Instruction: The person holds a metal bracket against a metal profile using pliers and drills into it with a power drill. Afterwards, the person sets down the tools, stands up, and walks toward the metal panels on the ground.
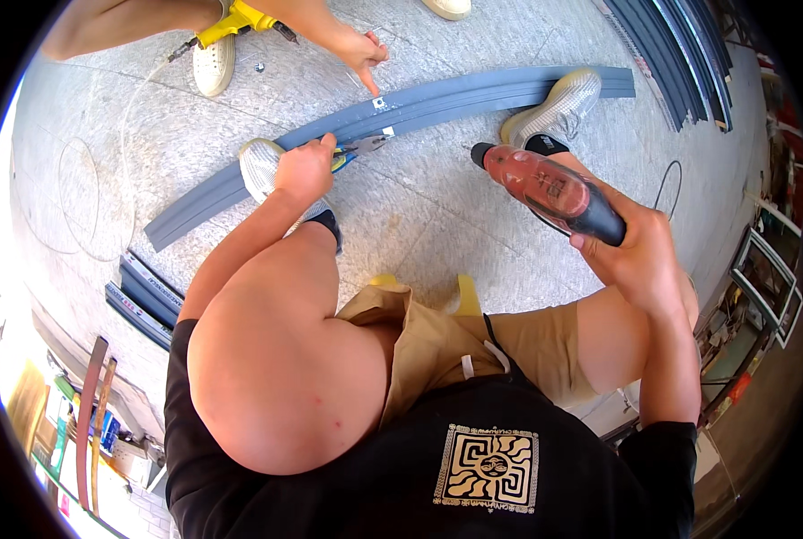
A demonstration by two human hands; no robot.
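My left hand is closed around pliers with yellow and blue handles. Their jaws meet a small white tab at the near edge of a long grey profile. Both my shoes rest on that profile, which lies across the floor. In my right hand is a red and black power drill, held above the floor with its nose toward the profile. A co-worker's hand touches a second white bracket on the profile with one fingertip.
The co-worker's arm at the upper left has a yellow power tool by it, with a thin hose trailing across the floor. Dark profiles are stacked at the upper right and lower left. A metal frame stands at the right.
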